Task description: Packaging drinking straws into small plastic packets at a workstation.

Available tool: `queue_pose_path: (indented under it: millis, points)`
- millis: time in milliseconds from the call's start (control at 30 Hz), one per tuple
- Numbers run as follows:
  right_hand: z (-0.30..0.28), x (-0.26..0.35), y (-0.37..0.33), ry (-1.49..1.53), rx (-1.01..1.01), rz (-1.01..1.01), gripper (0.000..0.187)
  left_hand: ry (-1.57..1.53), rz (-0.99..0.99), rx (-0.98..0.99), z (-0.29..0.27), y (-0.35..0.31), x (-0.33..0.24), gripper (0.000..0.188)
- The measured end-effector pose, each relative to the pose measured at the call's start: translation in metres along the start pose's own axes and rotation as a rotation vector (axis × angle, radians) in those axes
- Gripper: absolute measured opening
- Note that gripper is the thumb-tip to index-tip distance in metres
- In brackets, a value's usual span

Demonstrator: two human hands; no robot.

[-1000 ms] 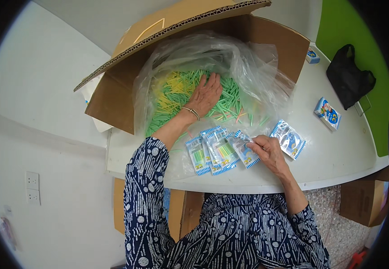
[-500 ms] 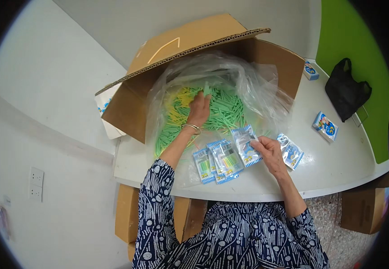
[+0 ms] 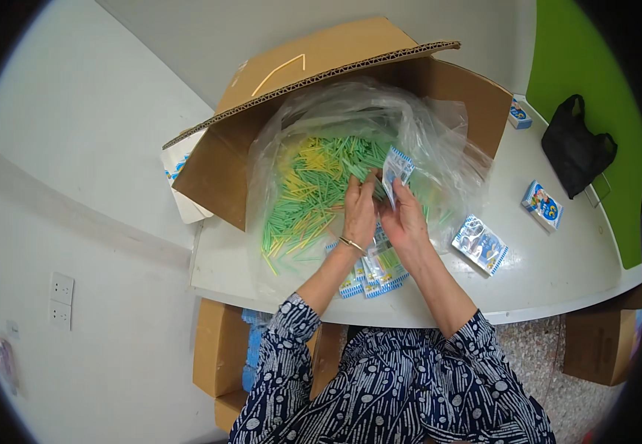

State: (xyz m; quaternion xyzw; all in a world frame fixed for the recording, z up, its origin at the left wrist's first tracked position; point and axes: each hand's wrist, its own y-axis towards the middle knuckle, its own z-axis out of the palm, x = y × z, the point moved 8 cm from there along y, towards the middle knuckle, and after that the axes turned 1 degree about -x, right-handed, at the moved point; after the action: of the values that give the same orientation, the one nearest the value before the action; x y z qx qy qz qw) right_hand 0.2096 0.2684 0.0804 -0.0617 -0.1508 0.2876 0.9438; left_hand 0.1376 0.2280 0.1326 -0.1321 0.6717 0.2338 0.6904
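Note:
In front of the open box, my hands meet. My right hand [image 3: 407, 220] grips a small blue-and-white plastic packet [image 3: 397, 164], holding it raised. My left hand [image 3: 361, 208], with a bangle on its wrist, is beside the packet, its fingers closed on some thin green sticks [image 3: 358, 170] that partly blend with the pile behind. That pile of green and yellow sticks [image 3: 302, 185] lies in a clear plastic bag [image 3: 439, 140] spilling from the cardboard box. Below my wrists, several filled packets [image 3: 389, 265] overlap, partly hidden by my forearms.
The cardboard box [image 3: 210, 177] lies with its flaps spread. Another packet [image 3: 481, 245] is on the white table [image 3: 550, 274] at right, with a small printed box [image 3: 543, 206] and a black bag [image 3: 577, 148] beyond. An open carton [image 3: 213, 348] stands below the table's edge.
My left hand has drawn back from the stick pile toward my right hand. My right hand has lifted the packet up and left, turning it upright between the hands.

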Motion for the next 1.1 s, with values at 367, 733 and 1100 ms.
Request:
queue_pose_path:
  millis: [367, 733, 1100]
  points:
    - [0.016, -0.007, -0.003, -0.066, 0.035, -0.052, 0.024, -0.365, -0.038, -0.181, -0.003, 0.008, 0.025, 0.024]
    - [0.001, 0.043, -0.028, -0.933, 0.229, 0.034, 0.017, -0.626, -0.076, -0.007, -0.036, 0.042, -0.033, 0.02]
    - [-0.027, 0.044, -0.021, -1.045, 0.371, 0.21, 0.021, -0.46, -0.153, 0.196, 0.008, 0.019, -0.017, 0.031]
